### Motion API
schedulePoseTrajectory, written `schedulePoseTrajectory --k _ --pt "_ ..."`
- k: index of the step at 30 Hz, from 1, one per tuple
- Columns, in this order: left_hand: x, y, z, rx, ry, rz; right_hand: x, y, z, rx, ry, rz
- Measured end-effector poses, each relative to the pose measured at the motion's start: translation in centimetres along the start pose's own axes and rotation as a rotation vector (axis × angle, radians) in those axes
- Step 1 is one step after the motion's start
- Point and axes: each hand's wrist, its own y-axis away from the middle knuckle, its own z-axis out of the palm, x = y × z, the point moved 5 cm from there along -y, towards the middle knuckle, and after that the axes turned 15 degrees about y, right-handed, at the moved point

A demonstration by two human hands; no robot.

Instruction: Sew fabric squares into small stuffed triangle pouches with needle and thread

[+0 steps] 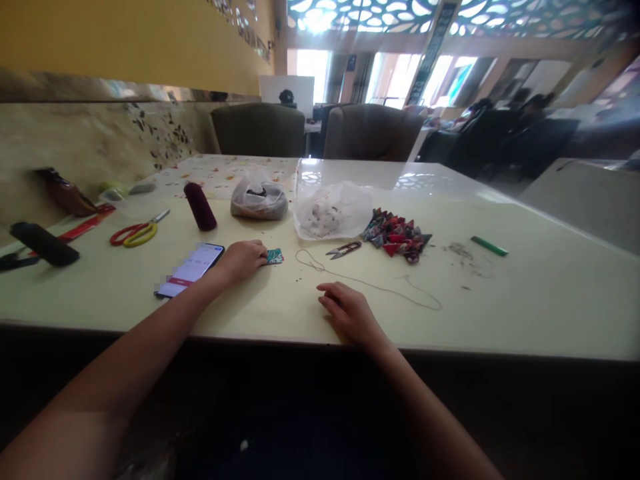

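My left hand (243,262) rests on the table beside the phone, its fingers closed on the edge of a small green patterned fabric piece (275,257). Most of the piece's left part is hidden under the fingertips. Nearer the front edge lies my right hand (350,312), loosely curled, thumb and forefinger apart with nothing visible between them. A long thin thread (370,285) runs loosely across the tabletop just beyond it. Thread snips (344,250) lie behind the thread, next to a heap of folded patterned fabric pieces (397,235).
A phone (193,270) lies by my left forearm. Scissors (134,234), a dark red cylinder (201,207) and a black cylinder (45,244) are at left. Two plastic bags (259,197) (333,210) stand behind. A green stick-like object (489,246) lies right, near loose scraps (466,257).
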Motion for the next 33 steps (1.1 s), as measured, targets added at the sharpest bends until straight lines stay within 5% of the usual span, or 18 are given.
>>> schedulePoseTrajectory --k 9,12,16,18,23,27,33 --pt "-1.4 -0.8 0.1 0.082 0.025 -0.053 -0.3 0.1 0.2 -0.001 0.117 -0.066" --pt "-2.8 -0.9 -0.7 0.161 0.263 -0.167 -0.4 0.2 0.2 0.005 0.117 -0.069" --pt "-3.3 -0.3 -3.2 0.437 0.830 -0.274 -0.4 0.2 0.0 -0.017 0.062 -0.033" --pt "-2.2 -0.2 -3.7 0.467 1.099 -0.283 -0.3 -0.5 -0.1 -0.047 -0.038 0.041" --pt "3.6 -1.2 -1.8 0.256 1.563 -0.299 0.0 -5.0 -1.7 0.052 -0.305 0.214" --pt "6.8 -3.0 0.2 0.117 1.665 -0.268 0.1 -9.4 -2.5 0.055 -0.560 0.274" --pt "7.8 -6.1 0.5 0.109 1.646 -0.176 1.2 -13.6 -3.2 0.117 -0.648 0.204"
